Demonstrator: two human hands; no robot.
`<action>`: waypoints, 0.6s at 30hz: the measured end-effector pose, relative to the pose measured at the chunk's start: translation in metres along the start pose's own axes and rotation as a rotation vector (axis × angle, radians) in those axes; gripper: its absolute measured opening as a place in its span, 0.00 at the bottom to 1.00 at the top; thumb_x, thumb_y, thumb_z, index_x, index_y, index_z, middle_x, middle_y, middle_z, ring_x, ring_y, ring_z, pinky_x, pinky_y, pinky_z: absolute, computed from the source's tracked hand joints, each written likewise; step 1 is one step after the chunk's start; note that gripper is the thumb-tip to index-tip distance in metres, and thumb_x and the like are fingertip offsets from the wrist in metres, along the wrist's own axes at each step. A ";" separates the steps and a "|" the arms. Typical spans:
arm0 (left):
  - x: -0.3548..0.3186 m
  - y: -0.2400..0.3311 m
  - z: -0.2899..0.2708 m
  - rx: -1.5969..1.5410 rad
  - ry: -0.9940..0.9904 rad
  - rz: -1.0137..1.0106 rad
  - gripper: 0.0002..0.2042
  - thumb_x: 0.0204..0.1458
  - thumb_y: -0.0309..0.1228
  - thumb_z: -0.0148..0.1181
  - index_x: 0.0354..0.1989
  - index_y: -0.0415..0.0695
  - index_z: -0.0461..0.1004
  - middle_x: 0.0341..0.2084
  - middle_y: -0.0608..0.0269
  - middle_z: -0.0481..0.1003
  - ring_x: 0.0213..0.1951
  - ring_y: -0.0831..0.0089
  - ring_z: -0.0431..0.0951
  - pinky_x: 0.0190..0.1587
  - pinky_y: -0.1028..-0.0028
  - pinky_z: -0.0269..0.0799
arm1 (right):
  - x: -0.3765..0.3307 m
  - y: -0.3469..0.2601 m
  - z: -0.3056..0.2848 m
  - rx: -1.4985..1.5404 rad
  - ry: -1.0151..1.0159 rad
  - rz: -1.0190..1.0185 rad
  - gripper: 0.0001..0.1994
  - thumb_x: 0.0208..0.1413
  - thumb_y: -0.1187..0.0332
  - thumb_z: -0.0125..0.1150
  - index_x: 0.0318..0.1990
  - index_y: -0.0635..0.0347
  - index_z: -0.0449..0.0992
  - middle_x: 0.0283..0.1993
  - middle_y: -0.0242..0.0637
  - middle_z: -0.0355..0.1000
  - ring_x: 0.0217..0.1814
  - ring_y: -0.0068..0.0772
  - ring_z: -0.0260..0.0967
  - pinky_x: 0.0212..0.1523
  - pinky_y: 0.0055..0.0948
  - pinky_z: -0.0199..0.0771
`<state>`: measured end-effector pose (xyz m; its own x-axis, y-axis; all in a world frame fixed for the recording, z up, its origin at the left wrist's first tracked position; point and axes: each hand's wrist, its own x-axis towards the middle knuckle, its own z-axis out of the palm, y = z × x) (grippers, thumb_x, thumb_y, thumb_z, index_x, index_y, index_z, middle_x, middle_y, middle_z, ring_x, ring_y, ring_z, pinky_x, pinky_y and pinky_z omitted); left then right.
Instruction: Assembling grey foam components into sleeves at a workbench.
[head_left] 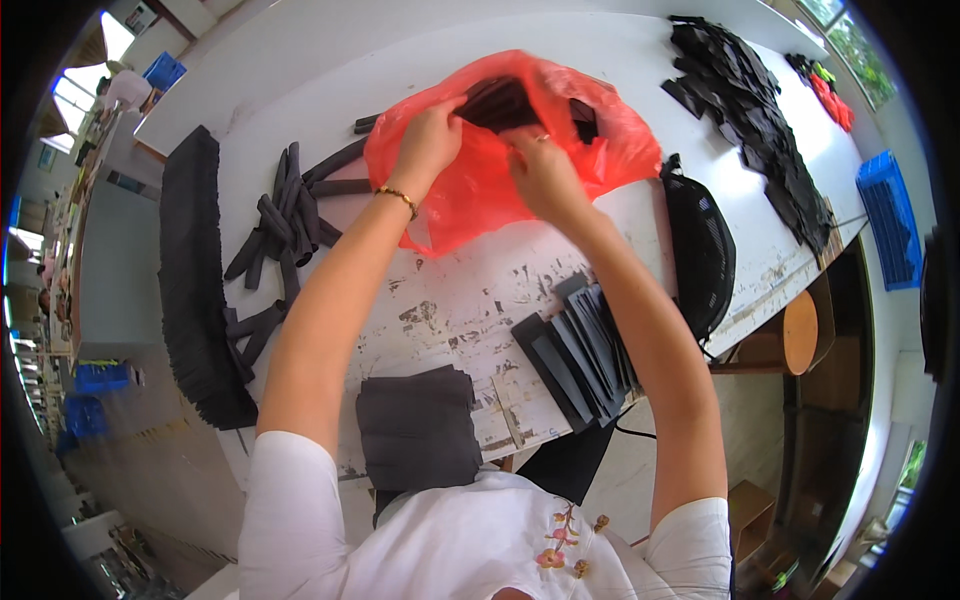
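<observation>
A red plastic bag (470,205) lies on the white counter (430,270), in front of the person and beyond the middle of the work surface. Its mouth is spread open, showing dark strips (497,105) inside. The left hand (432,140) is nearly closed, thumb and fingers pinching the near left part of the bag's rim. The right hand (548,172) is at the near right part of the rim, its fingers bent and touching the film; they are blurred, and whether they pinch it cannot be told.

Left of the bag are a loose pile of dark rolled pieces (290,215) and, farther left, a long dark stack (195,280) with ragged edges. Near the person sit a squarish dark stack (415,425) and a fanned set of dark strips (575,355). A black mesh item (700,245) lies just right of the bag, and a long heap of black pieces (740,110) beyond it.

The surface bears worn, patchy marks in which no letters can be made out. A sheet on the wall (140,18) at upper left is too small to read. The white shirt (450,540) carries embroidered flowers (551,558).
</observation>
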<state>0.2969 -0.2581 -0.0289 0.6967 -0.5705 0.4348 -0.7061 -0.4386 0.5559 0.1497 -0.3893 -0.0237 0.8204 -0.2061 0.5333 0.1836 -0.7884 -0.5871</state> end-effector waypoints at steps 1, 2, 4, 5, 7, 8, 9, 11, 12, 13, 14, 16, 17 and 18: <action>0.006 0.010 -0.005 -0.018 0.003 -0.015 0.17 0.53 0.28 0.56 0.53 0.44 0.73 0.32 0.43 0.76 0.36 0.50 0.78 0.41 0.61 0.73 | 0.013 0.026 0.000 -0.150 -0.021 0.021 0.18 0.50 0.76 0.53 0.51 0.67 0.70 0.40 0.57 0.72 0.38 0.57 0.72 0.40 0.46 0.74; 0.010 0.016 -0.018 0.083 -0.052 -0.015 0.17 0.52 0.29 0.57 0.50 0.40 0.72 0.31 0.42 0.77 0.37 0.49 0.77 0.42 0.59 0.73 | 0.027 0.035 0.000 -0.295 -0.020 0.090 0.22 0.50 0.75 0.53 0.55 0.65 0.66 0.44 0.56 0.71 0.37 0.57 0.73 0.40 0.46 0.75; 0.006 0.009 -0.042 0.204 -0.099 -0.038 0.16 0.51 0.29 0.58 0.48 0.36 0.72 0.30 0.42 0.77 0.38 0.48 0.77 0.42 0.56 0.73 | 0.054 0.036 0.000 -0.417 -0.133 0.065 0.29 0.48 0.72 0.58 0.61 0.65 0.60 0.57 0.55 0.63 0.49 0.53 0.70 0.47 0.44 0.73; 0.003 0.004 -0.048 0.218 -0.151 0.016 0.18 0.50 0.30 0.59 0.49 0.36 0.70 0.31 0.42 0.77 0.38 0.48 0.77 0.42 0.56 0.73 | 0.065 0.031 -0.001 -0.465 -0.210 0.044 0.33 0.47 0.70 0.60 0.63 0.65 0.57 0.63 0.54 0.60 0.57 0.51 0.67 0.53 0.41 0.72; -0.004 -0.005 -0.052 0.232 -0.198 0.065 0.19 0.49 0.30 0.61 0.49 0.36 0.69 0.32 0.43 0.77 0.38 0.48 0.77 0.41 0.56 0.73 | 0.078 0.035 0.014 -0.620 -0.319 -0.108 0.38 0.45 0.67 0.63 0.65 0.65 0.54 0.66 0.51 0.55 0.64 0.49 0.59 0.59 0.41 0.66; -0.009 -0.010 -0.050 0.229 -0.264 0.057 0.22 0.51 0.31 0.60 0.53 0.37 0.67 0.37 0.42 0.76 0.42 0.49 0.76 0.45 0.58 0.72 | 0.083 0.037 0.021 -0.779 -0.421 -0.249 0.43 0.43 0.65 0.66 0.67 0.66 0.51 0.70 0.49 0.50 0.71 0.46 0.52 0.65 0.42 0.60; -0.013 -0.014 -0.048 0.225 -0.332 0.050 0.24 0.52 0.32 0.59 0.58 0.37 0.65 0.42 0.42 0.75 0.45 0.50 0.76 0.48 0.60 0.71 | 0.089 0.038 0.031 -0.778 -0.422 -0.256 0.43 0.43 0.65 0.66 0.67 0.66 0.51 0.70 0.49 0.50 0.71 0.46 0.52 0.65 0.42 0.60; -0.017 -0.013 -0.044 0.231 -0.391 0.011 0.24 0.52 0.32 0.59 0.57 0.36 0.66 0.48 0.44 0.73 0.48 0.51 0.74 0.51 0.61 0.70 | 0.103 0.033 0.046 -0.865 -0.641 -0.197 0.49 0.40 0.61 0.70 0.69 0.65 0.47 0.72 0.48 0.48 0.76 0.44 0.41 0.70 0.45 0.50; -0.018 -0.014 -0.043 0.211 -0.408 0.015 0.24 0.51 0.32 0.60 0.56 0.36 0.66 0.47 0.44 0.73 0.48 0.51 0.75 0.51 0.61 0.70 | 0.108 0.040 0.055 -0.896 -0.584 -0.272 0.46 0.40 0.60 0.70 0.66 0.65 0.53 0.69 0.48 0.54 0.72 0.46 0.50 0.69 0.47 0.52; -0.020 -0.016 -0.043 0.195 -0.426 0.013 0.23 0.51 0.32 0.60 0.55 0.36 0.67 0.47 0.44 0.73 0.47 0.50 0.75 0.51 0.60 0.70 | 0.116 0.034 0.063 -0.892 -0.584 -0.279 0.46 0.40 0.60 0.70 0.66 0.65 0.53 0.69 0.48 0.54 0.72 0.46 0.50 0.69 0.47 0.52; -0.022 -0.018 -0.044 0.203 -0.433 -0.005 0.22 0.51 0.31 0.60 0.53 0.35 0.68 0.48 0.44 0.73 0.45 0.49 0.76 0.49 0.60 0.72 | 0.124 0.029 0.074 -0.950 -0.729 -0.220 0.41 0.41 0.61 0.69 0.63 0.65 0.57 0.67 0.47 0.57 0.69 0.45 0.55 0.67 0.46 0.55; -0.025 -0.021 -0.047 0.224 -0.381 0.000 0.22 0.50 0.31 0.60 0.53 0.35 0.69 0.48 0.44 0.73 0.44 0.49 0.76 0.48 0.60 0.72 | 0.134 0.028 0.087 -1.006 -0.872 -0.162 0.36 0.42 0.62 0.68 0.60 0.65 0.62 0.64 0.47 0.61 0.66 0.45 0.60 0.65 0.45 0.58; -0.025 -0.022 -0.048 0.240 -0.332 0.010 0.21 0.50 0.31 0.60 0.52 0.34 0.69 0.48 0.45 0.73 0.43 0.49 0.76 0.47 0.60 0.73 | 0.135 0.036 0.094 -0.964 -0.782 -0.180 0.29 0.45 0.64 0.65 0.55 0.65 0.65 0.60 0.46 0.64 0.62 0.45 0.63 0.61 0.44 0.61; -0.023 -0.023 -0.048 0.238 -0.330 0.010 0.21 0.50 0.31 0.60 0.52 0.34 0.69 0.48 0.45 0.73 0.43 0.49 0.76 0.47 0.60 0.73 | 0.136 0.045 0.097 -0.922 -0.692 -0.197 0.23 0.47 0.66 0.63 0.51 0.65 0.68 0.56 0.46 0.67 0.58 0.44 0.66 0.58 0.43 0.64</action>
<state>0.3034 -0.2012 -0.0177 0.6388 -0.7510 0.1672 -0.7494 -0.5582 0.3561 0.3226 -0.3967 -0.0370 0.9937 0.1021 -0.0464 0.1111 -0.9522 0.2845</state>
